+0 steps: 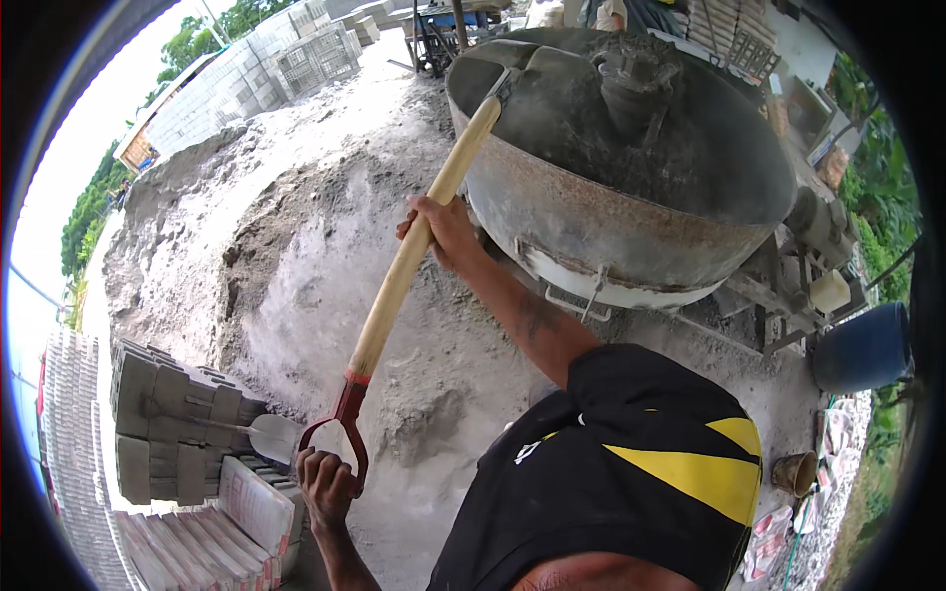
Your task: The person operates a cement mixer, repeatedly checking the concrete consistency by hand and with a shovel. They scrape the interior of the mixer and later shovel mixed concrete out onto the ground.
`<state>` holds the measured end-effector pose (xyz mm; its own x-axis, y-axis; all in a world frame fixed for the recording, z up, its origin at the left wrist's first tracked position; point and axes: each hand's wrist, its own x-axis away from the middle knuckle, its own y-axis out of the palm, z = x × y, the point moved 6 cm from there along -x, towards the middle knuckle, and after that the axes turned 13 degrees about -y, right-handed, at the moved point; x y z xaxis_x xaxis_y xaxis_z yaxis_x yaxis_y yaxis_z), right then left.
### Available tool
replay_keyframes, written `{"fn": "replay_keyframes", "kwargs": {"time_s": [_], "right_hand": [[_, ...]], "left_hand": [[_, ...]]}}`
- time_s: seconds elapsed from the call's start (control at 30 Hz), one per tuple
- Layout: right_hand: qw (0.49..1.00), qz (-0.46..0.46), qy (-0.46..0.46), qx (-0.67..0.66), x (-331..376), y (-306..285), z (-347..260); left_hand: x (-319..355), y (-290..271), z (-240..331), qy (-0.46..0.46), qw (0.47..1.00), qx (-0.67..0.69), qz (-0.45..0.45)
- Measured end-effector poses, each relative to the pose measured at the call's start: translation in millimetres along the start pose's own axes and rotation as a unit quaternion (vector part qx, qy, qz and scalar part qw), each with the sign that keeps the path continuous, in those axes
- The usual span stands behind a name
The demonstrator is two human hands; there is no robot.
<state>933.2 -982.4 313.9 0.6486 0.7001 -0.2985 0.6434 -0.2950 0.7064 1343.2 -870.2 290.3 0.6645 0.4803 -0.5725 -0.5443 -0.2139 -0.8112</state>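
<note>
I hold a long-handled shovel (399,295) slantwise across the view. My left hand (327,485) is closed round its red D-shaped grip at the lower left. Higher up, my right hand (443,231) wraps the pale wooden shaft, just outside the mixer's wall. The shovel's far end reaches over the rim of a large round mixer pan (601,212), rusty and grey. Its metal socket shows there, but I cannot make out the whole blade. Grey, dusty mix lies inside the pan around a central hub (636,94).
A heap of grey sand (187,212) spreads to the left. Stacked concrete blocks (163,424), another shovel's blade (274,436) and piled bags (187,552) stand lower left. On the right are a blue drum (862,347) and a small bucket (794,474). Block walls (232,84) rise behind.
</note>
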Motion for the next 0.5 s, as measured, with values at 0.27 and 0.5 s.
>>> {"fn": "replay_keyframes", "kwargs": {"time_s": [0.27,0.5], "right_hand": [[0.991,0.013,0.112,0.076,44,-53,56],[0.977,0.013,0.142,0.160,64,-67,83]], "left_hand": [[66,25,30,-0.065,0.997,-0.023,-0.014],[94,53,47,-0.131,0.991,-0.038,0.009]]}}
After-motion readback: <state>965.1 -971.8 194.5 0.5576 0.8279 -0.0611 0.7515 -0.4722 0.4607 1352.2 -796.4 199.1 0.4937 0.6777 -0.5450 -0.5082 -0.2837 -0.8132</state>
